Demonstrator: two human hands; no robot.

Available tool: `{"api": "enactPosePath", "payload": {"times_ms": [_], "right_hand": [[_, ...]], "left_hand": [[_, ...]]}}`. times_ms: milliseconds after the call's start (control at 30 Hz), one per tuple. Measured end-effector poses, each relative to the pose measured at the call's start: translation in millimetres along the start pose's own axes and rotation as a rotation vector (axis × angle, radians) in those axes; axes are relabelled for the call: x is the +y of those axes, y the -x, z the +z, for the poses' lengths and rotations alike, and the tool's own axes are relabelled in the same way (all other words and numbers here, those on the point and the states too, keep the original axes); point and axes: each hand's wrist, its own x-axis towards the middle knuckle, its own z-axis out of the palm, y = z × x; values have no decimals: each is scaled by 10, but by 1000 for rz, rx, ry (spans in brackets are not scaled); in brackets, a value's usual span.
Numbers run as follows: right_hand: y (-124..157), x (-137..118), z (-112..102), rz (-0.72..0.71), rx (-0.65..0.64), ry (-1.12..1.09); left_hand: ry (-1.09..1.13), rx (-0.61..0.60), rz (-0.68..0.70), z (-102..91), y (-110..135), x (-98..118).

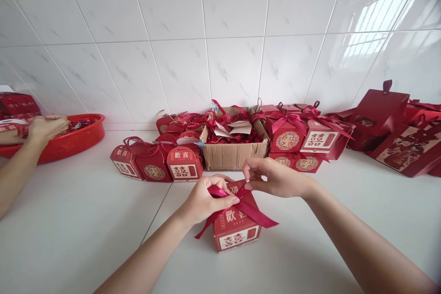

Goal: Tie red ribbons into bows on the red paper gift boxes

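A red gift box (237,225) with white and gold Chinese characters stands on the white counter in front of me. A dark pink satin ribbon (258,215) crosses its top, looped into a bow, with tails hanging to both sides. My left hand (210,200) is closed on the ribbon's left loop, its thumb lying over the middle of the bow. At the right of the bow, my right hand (267,178) pinches the ribbon between thumb and forefinger, its other fingers curled.
Behind the box sits a cardboard carton (234,156) of ribbons. Red boxes with cord handles (155,165) stand left of it; ribboned boxes (285,135) are stacked right. Larger red boxes (389,119) stand far right. Another person's hand (46,128) reaches over a red basin (81,142).
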Motion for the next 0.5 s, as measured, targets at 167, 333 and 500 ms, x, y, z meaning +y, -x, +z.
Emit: {"api": "enactPosePath", "payload": {"times_ms": [167,333,500], "right_hand": [[12,-3,-19,-16,-41,-6],[1,-44,36,7,17,55],[48,-153,35,59,160,146]], "left_hand": [[4,-14,-11,16,8,-2],[-37,-25,30,-26,0,-4],[231,-60,87,-43,4,-71]]}}
